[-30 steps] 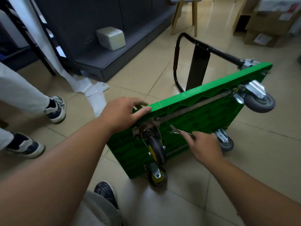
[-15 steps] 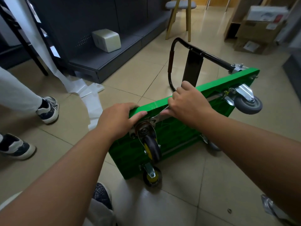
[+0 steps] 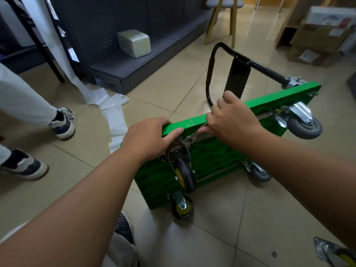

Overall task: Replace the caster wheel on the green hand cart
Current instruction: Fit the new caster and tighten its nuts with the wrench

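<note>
Green hand cart (image 3: 212,162) tipped on its long edge, centre-right of frame, ribbed underside toward camera. Black-and-yellow caster wheel (image 3: 185,172) mounted at near top corner, frame centre, wheel hanging downward.

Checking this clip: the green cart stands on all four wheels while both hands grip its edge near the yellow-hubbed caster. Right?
Not quite. The head view shows the green cart tipped onto its side, underside toward the camera. The left hand and right hand do grip its upper edge near the yellow-hubbed caster.
</note>
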Demonstrator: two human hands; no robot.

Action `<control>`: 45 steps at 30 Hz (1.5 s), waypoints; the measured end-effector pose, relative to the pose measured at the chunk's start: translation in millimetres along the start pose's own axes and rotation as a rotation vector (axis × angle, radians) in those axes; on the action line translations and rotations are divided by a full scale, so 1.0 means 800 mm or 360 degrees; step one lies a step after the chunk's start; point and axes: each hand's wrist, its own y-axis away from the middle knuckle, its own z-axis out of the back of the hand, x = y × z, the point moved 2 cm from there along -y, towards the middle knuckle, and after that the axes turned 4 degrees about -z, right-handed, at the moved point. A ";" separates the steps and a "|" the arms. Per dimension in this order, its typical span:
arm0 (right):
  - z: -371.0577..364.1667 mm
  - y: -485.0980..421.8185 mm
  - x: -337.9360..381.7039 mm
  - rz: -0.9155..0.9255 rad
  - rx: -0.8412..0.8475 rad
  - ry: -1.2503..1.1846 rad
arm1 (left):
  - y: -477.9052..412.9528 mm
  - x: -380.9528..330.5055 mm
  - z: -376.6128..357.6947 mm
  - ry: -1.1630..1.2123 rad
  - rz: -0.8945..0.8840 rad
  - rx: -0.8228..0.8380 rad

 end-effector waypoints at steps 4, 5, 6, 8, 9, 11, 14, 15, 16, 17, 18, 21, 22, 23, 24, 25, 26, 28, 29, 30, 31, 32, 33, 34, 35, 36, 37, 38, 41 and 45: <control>-0.026 0.022 0.016 -0.0325 0.0125 -0.0293 | -0.001 0.000 0.000 -0.0018 0.0007 -0.0023; -0.031 0.028 0.021 -0.0421 0.0129 -0.0349 | 0.000 0.001 0.000 -0.0017 0.0014 -0.0031; -0.035 0.033 0.026 -0.0508 0.0126 -0.0398 | 0.000 0.001 0.000 -0.0014 0.0022 -0.0033; -0.040 0.041 0.033 -0.0615 0.0119 -0.0452 | -0.002 0.001 -0.001 -0.0012 0.0032 -0.0024; -0.040 0.042 0.035 -0.0627 0.0110 -0.0455 | -0.002 0.001 -0.001 -0.0009 0.0041 -0.0017; -0.037 0.040 0.030 -0.0587 0.0056 -0.0405 | -0.005 0.001 -0.001 -0.0012 0.0046 0.0002; -0.031 0.032 0.018 -0.0439 -0.0041 -0.0233 | -0.009 -0.001 -0.001 -0.0028 0.0004 0.0012; -0.032 0.030 0.015 -0.0391 -0.0036 -0.0202 | -0.011 0.000 -0.001 -0.0011 0.0000 0.0009; -0.034 0.028 0.014 -0.0367 -0.0017 -0.0203 | -0.012 0.001 -0.001 0.0009 -0.0001 0.0010; -0.036 0.028 0.014 -0.0379 0.0007 -0.0236 | -0.013 0.002 -0.001 0.0024 -0.0003 0.0016; -0.040 0.030 0.018 -0.0420 0.0033 -0.0293 | -0.014 0.003 -0.001 0.0030 -0.0006 0.0023; -0.059 0.042 0.042 -0.0615 0.0113 -0.0527 | -0.014 0.005 -0.002 0.0029 -0.0017 0.0016; -0.066 0.047 0.051 -0.0691 0.0093 -0.0592 | -0.014 0.005 -0.002 0.0031 -0.0021 0.0008; -0.071 0.051 0.059 -0.0766 0.0055 -0.0637 | -0.014 0.004 -0.003 0.0033 -0.0024 -0.0001; -0.075 0.053 0.064 -0.0828 0.0015 -0.0663 | -0.013 0.005 -0.003 0.0030 -0.0026 -0.0011; -0.078 0.054 0.066 -0.0867 -0.0025 -0.0675 | -0.013 0.005 -0.003 0.0028 -0.0024 -0.0022; -0.081 0.053 0.067 -0.0885 -0.0061 -0.0682 | -0.013 0.006 -0.004 0.0029 -0.0017 -0.0035; -0.084 0.053 0.071 -0.0903 -0.0116 -0.0690 | -0.012 0.006 -0.005 0.0042 -0.0009 -0.0046; -0.086 0.054 0.073 -0.0915 -0.0143 -0.0692 | -0.011 0.005 -0.005 0.0046 -0.0010 -0.0049; -0.089 0.054 0.076 -0.0933 -0.0171 -0.0698 | -0.010 0.005 -0.005 0.0045 -0.0012 -0.0053; -0.091 0.055 0.077 -0.0956 -0.0190 -0.0713 | -0.010 0.005 -0.005 0.0045 -0.0013 -0.0057; -0.093 0.055 0.080 -0.0979 -0.0186 -0.0748 | -0.009 0.005 -0.005 0.0048 -0.0015 -0.0058; -0.095 0.056 0.085 -0.1008 -0.0163 -0.0810 | -0.009 0.005 -0.005 0.0054 -0.0018 -0.0057; -0.098 0.058 0.093 -0.1054 -0.0128 -0.0904 | -0.008 0.004 -0.006 0.0059 -0.0028 -0.0059; -0.099 0.058 0.105 -0.1123 -0.0095 -0.1041 | -0.008 0.004 -0.006 0.0057 -0.0040 -0.0067; -0.098 0.057 0.120 -0.1207 -0.0064 -0.1223 | -0.007 0.005 -0.006 0.0053 -0.0046 -0.0074; -0.095 0.059 0.138 -0.1311 -0.0048 -0.1425 | -0.006 0.004 -0.006 0.0053 -0.0044 -0.0072; -0.094 0.060 0.154 -0.1430 -0.0059 -0.1608 | -0.005 0.004 -0.005 0.0059 -0.0039 -0.0068; -0.095 0.056 0.170 -0.1570 -0.0126 -0.1839 | -0.007 0.004 -0.003 0.0055 -0.0023 -0.0066; -0.102 0.057 0.165 -0.1542 -0.0095 -0.1847 | -0.011 0.007 -0.004 0.0031 -0.0038 -0.0072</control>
